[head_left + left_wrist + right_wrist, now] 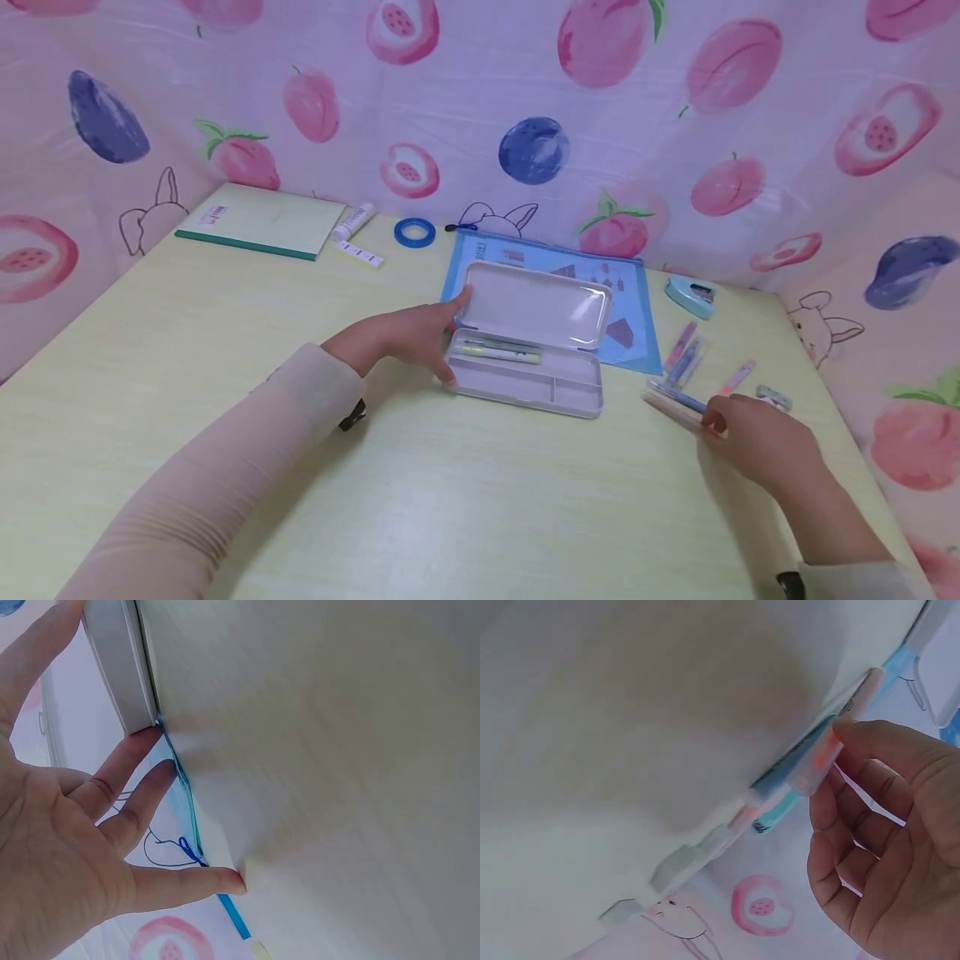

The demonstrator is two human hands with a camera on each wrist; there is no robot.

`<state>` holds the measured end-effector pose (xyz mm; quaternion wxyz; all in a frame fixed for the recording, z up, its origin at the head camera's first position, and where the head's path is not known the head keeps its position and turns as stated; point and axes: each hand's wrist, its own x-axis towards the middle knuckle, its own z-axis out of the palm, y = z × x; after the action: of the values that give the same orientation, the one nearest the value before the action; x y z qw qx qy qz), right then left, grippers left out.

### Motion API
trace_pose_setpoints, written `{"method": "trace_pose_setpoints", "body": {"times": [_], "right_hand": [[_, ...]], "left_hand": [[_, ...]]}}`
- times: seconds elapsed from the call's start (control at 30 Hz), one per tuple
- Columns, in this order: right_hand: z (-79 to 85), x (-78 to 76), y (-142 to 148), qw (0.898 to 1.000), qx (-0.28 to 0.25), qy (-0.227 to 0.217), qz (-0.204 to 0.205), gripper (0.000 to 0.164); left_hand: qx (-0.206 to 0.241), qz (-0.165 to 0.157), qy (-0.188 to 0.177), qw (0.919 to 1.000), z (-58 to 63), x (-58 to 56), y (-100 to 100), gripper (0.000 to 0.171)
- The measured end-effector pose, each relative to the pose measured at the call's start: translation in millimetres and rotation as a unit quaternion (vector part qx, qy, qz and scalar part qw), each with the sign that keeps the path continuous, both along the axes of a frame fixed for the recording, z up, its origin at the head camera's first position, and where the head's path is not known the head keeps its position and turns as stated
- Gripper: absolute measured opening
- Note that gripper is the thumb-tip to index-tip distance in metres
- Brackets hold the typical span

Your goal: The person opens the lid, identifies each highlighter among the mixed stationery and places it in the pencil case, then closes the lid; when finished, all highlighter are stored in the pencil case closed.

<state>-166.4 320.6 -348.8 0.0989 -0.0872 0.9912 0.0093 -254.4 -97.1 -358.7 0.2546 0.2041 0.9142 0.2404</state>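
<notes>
An open white pencil case (502,383) lies with its lid (532,304) tipped back. Two pens (501,354) rest in its rear compartment. At the left end of the case, my left hand (416,333) spreads its straight fingers, the thumb at the near corner and a fingertip by the lid. My right hand (765,437) pinches a pale orange pen (817,765) between thumb and fingers, low over the table at the right. Close beside that pen lies a blue pen (675,396). Several pink and blue pens (681,362) lie just behind.
Under the lid lies a blue zip pouch (648,358). A small light blue device (690,296) stands behind the pens; a grey-green piece (772,397) lies near my right hand. At the back are a notebook (262,221), a glue stick (352,222) and a blue tape roll (414,233).
</notes>
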Motion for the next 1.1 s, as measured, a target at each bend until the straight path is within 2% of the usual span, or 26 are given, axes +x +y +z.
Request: {"method": "trace_pose_setpoints", "body": {"times": [0.27, 0.5, 0.8, 1.1], "right_hand": [[18.5, -5.0, -31.2, 0.998, -0.016, 0.048, 0.040, 0.011], [34.1, -13.1, -76.3, 0.997, -0.021, 0.048, 0.059, 0.017], [33.4, -27.4, -127.9, 0.989, -0.011, 0.082, 0.121, 0.015], [23.3, -42.5, -166.0, 0.988, -0.003, 0.064, 0.141, 0.014]], "left_hand": [[0.000, 0.002, 0.002, 1.0000, 1.5, 1.6, -0.1, 0.128], [0.001, -0.002, 0.006, 1.0000, 2.1, 2.0, -1.8, 0.128], [-0.003, 0.006, -0.002, 1.0000, 3.0, 1.3, -0.2, 0.127], [0.002, 0.001, 0.001, 1.0000, 1.4, 0.8, -0.7, 0.127]]}}
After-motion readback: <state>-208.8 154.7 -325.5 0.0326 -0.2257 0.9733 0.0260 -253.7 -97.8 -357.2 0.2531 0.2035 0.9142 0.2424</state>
